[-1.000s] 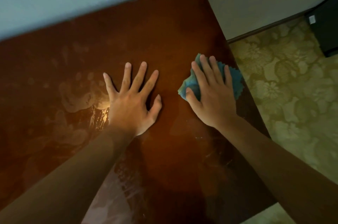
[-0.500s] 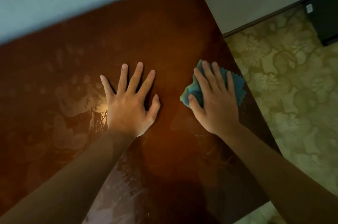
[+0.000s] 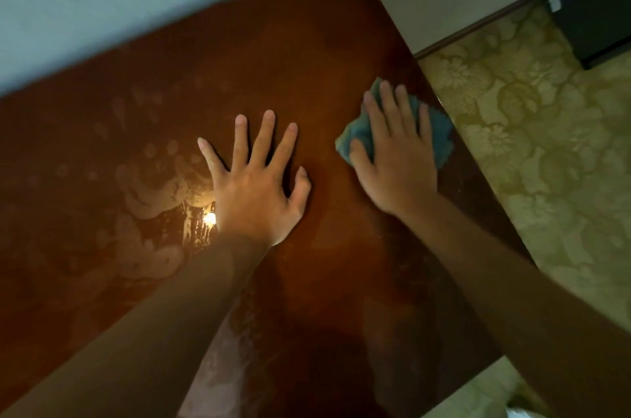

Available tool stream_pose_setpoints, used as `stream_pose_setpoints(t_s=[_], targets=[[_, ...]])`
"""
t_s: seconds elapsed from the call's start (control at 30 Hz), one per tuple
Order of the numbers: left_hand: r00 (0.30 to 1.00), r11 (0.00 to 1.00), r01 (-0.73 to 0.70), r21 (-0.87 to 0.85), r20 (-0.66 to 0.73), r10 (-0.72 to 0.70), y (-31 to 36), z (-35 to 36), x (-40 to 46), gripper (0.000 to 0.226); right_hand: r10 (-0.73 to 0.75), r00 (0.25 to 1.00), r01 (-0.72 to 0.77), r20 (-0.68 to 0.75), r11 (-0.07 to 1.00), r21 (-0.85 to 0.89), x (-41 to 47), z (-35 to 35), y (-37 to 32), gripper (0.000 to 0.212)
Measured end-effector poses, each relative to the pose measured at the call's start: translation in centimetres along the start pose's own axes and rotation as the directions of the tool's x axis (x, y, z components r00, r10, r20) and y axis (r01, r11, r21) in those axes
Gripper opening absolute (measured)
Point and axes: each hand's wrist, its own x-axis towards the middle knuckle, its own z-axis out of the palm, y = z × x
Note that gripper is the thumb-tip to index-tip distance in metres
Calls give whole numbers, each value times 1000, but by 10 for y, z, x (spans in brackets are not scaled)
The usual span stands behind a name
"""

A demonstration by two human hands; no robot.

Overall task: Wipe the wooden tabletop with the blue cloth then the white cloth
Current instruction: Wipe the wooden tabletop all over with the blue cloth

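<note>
The dark reddish wooden tabletop (image 3: pixel 300 41) fills most of the view, pushed against a pale wall. My right hand (image 3: pixel 397 158) lies flat with straight fingers on the crumpled blue cloth (image 3: pixel 440 134), pressing it onto the wood close to the table's right edge. My left hand (image 3: pixel 256 181) rests palm-down on the bare wood in the middle, fingers spread. Hazy handprints and smears (image 3: pixel 150 185) mark the surface left of that hand. No white cloth is in view.
The table's right edge (image 3: pixel 478 185) drops to a floral-patterned olive carpet (image 3: pixel 546 144). A dark piece of furniture (image 3: pixel 601 4) stands at the far right against the wall. A bright light reflection (image 3: pixel 209 218) shines on the wood by my left wrist.
My right hand and the blue cloth have shifted only slightly along the table's right edge. My left hand has stayed planted on the wood.
</note>
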Motion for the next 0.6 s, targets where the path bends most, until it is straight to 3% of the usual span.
stream_pose_setpoints(t_s=[0.13,0.4,0.6], targets=[[1000,1000,4,-4,5,-4,1,-1,0,61,-15,1000,15,-5,1000,-10,-47,9,-8,72],[1000,1000,-1,-19,8,2,-1,3,1,62,90,996,-90,5,996,-20,10,1,13,73],[1000,1000,-9,-21,-13,9,-3,4,0,61,104,994,-105,-39,994,-18,-56,13,-9,73]])
